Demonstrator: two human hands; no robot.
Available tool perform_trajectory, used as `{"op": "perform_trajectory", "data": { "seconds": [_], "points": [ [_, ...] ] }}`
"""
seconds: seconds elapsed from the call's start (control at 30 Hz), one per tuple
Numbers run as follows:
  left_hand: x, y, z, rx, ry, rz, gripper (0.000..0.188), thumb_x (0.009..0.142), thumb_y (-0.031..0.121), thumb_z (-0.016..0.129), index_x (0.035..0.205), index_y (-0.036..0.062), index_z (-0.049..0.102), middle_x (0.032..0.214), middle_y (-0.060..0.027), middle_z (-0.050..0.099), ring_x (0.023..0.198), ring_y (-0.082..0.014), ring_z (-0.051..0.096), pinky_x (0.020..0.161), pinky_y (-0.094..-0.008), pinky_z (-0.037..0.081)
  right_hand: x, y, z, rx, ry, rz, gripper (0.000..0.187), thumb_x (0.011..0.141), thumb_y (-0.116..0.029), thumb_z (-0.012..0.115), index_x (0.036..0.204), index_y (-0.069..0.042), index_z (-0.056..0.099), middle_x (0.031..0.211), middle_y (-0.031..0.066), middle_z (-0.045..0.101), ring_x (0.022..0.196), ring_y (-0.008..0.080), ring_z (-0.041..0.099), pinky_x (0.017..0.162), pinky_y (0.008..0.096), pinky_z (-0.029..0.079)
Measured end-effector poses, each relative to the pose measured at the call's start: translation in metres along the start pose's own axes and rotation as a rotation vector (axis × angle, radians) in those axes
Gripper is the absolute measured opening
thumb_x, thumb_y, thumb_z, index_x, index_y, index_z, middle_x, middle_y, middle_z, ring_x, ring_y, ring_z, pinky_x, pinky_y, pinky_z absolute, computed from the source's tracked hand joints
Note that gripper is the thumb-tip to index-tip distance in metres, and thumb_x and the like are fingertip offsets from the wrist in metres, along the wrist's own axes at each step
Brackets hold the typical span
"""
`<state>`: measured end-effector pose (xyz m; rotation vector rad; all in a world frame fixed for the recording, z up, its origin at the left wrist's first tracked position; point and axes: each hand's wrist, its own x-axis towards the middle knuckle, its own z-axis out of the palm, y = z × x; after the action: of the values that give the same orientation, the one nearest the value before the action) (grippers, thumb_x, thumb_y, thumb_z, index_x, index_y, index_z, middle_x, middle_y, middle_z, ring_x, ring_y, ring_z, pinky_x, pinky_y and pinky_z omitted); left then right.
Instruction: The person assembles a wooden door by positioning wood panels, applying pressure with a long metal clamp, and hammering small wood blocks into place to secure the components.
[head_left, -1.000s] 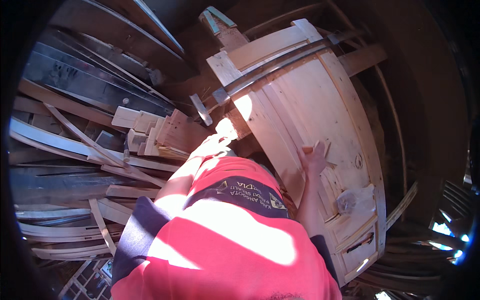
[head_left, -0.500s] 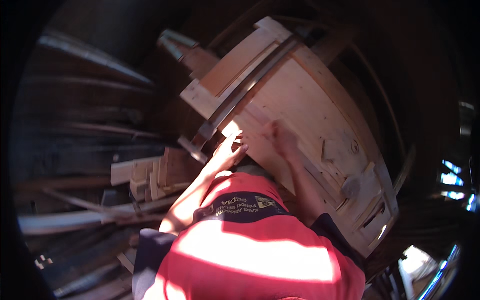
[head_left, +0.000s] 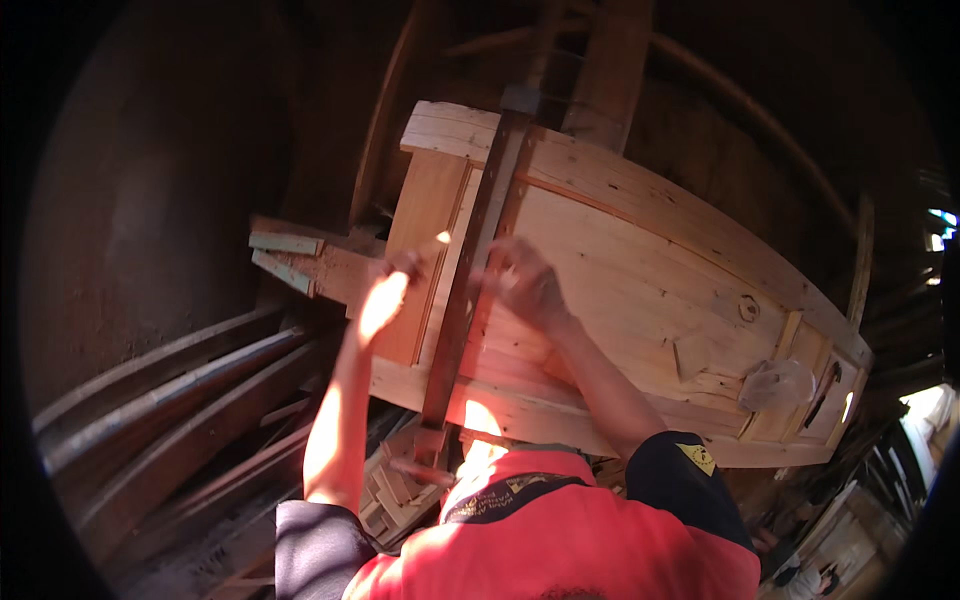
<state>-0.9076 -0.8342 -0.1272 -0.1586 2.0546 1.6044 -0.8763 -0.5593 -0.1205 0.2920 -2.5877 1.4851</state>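
Across the panel, my left hand and right hand, both blurred, flanked the clamp; whether either held anything, I could not tell from afar.

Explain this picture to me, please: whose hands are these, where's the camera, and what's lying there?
No machine is at work here: this is a person working bare-handed. A fisheye camera worn on their head looks down, so their red shirt shows at the bottom and straight edges bend. In front lies a large wooden panel with a dark bar across it. The left hand is over the panel's left end; the right hand is by the bar. Both are blurred, so I can't tell whether they hold anything. Farther right, a small wood piece and a clear bag lie on the panel.
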Motion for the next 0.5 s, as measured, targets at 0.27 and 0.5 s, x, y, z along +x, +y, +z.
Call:
{"op": "perform_trajectory", "data": {
  "seconds": [0.27, 0.5],
  "points": [
    [0.272, 0.087, 0.007, 0.671, 0.295, 0.624, 0.036, 0.102, 0.029, 0.052, 0.126, 0.0066, 0.066, 0.114, -0.0184, 0.069, 0.11, -0.0387, 0.062, 0.096, -0.0464, 0.048, 0.071, 0.043, 0.011, -0.218, -0.207, 0.699, 0.09, 0.085, -0.064, 0.068, 0.142, 0.001, 0.042, 0.09, 0.0201, 0.07, 0.084, 0.0354, 0.07, 0.076, 0.0469, 0.055],
    [0.323, 0.056, 0.05, 0.945, 0.422, 0.729, 0.03, 0.099, 0.027, 0.052, 0.12, 0.0164, 0.071, 0.112, -0.0113, 0.068, 0.11, -0.0313, 0.06, 0.107, -0.0474, 0.038, 0.05, 0.053, 0.067, -0.234, -0.023, 0.76, 0.11, 0.079, -0.047, 0.07, 0.158, -0.001, 0.01, 0.12, 0.037, 0.061, 0.09, 0.0516, 0.066, 0.079, 0.0575, 0.053]
  ]
}}
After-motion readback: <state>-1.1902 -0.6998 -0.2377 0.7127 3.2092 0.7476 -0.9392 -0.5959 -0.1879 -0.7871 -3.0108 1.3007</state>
